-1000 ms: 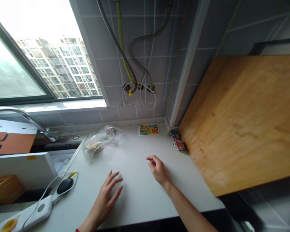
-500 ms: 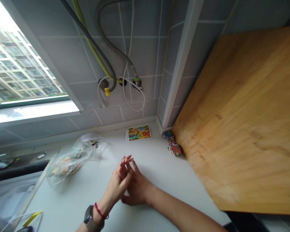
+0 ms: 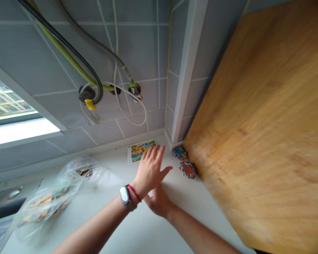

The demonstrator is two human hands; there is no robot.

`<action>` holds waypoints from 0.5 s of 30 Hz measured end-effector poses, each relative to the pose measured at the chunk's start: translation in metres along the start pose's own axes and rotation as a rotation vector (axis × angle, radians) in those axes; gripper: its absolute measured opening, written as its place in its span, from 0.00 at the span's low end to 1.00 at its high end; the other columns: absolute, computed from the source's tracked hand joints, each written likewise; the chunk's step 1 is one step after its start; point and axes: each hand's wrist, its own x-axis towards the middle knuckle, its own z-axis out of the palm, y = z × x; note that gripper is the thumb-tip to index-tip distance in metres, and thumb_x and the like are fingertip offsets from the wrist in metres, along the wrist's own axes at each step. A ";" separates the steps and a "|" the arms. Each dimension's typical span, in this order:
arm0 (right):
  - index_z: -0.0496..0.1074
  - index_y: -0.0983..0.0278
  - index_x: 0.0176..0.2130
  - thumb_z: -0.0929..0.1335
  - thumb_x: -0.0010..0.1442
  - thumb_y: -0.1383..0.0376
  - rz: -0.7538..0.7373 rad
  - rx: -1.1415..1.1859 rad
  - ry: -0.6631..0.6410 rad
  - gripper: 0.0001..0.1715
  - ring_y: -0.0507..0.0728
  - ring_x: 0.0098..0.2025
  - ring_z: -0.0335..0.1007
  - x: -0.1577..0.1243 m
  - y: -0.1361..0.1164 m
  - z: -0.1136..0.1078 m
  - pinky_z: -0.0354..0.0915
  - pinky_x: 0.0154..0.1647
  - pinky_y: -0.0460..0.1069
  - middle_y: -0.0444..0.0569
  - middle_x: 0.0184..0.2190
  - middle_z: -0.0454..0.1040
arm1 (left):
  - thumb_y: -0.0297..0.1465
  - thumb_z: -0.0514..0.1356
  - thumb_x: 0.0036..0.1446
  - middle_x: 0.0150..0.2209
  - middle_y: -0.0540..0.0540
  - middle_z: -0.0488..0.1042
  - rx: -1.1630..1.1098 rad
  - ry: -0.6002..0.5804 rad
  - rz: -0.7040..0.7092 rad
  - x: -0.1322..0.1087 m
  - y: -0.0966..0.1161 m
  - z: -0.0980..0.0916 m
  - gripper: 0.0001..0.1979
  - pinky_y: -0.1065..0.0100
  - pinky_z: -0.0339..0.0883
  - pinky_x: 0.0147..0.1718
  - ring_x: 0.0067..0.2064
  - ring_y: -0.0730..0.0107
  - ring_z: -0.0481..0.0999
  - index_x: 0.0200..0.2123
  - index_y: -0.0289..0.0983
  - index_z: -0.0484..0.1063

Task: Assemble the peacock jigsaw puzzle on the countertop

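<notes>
left hand (image 3: 149, 169) spread, empty, raised over right hand (image 3: 157, 201), fingers hidden from view, near picture card (image 3: 142, 151) and stacked puzzle pieces (image 3: 187, 169) on pale surface (image 3: 201, 211).

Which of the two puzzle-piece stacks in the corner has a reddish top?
The stack nearer the person, beside the wooden board; the other stack, closer to the wall, shows blue on top.

Reference: grey ceramic-tiled wall (image 3: 140, 46). Black and yellow-green flexible hoses (image 3: 69, 49) run down it to metal valves (image 3: 135, 90). Left of wall: glazed window (image 3: 5, 95) with pale sill. Right of wall: large honey-toned wooden board (image 3: 262, 134). Below wall: white counter (image 3: 137, 233).
</notes>
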 end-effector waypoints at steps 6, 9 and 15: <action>0.82 0.60 0.38 0.69 0.64 0.63 0.070 -0.082 -0.054 0.09 0.62 0.43 0.80 0.000 -0.001 0.001 0.70 0.52 0.55 0.49 0.37 0.84 | 0.25 0.51 0.73 0.59 0.33 0.74 0.133 -0.175 0.586 0.078 0.020 0.038 0.18 0.52 0.64 0.60 0.65 0.49 0.69 0.63 0.32 0.66; 0.80 0.59 0.41 0.68 0.66 0.63 0.016 -0.070 -0.044 0.09 0.58 0.41 0.79 0.001 -0.001 0.000 0.70 0.51 0.53 0.47 0.37 0.83 | 0.24 0.49 0.74 0.51 0.35 0.77 0.142 -0.182 0.663 0.098 0.012 0.061 0.13 0.55 0.67 0.52 0.55 0.52 0.75 0.54 0.31 0.71; 0.77 0.61 0.51 0.68 0.65 0.66 -0.025 -0.048 -0.040 0.15 0.59 0.44 0.78 -0.001 0.000 -0.002 0.69 0.56 0.55 0.48 0.39 0.82 | 0.25 0.55 0.72 0.41 0.39 0.77 0.147 -0.147 0.815 0.112 0.001 0.080 0.07 0.57 0.66 0.44 0.45 0.56 0.76 0.46 0.33 0.73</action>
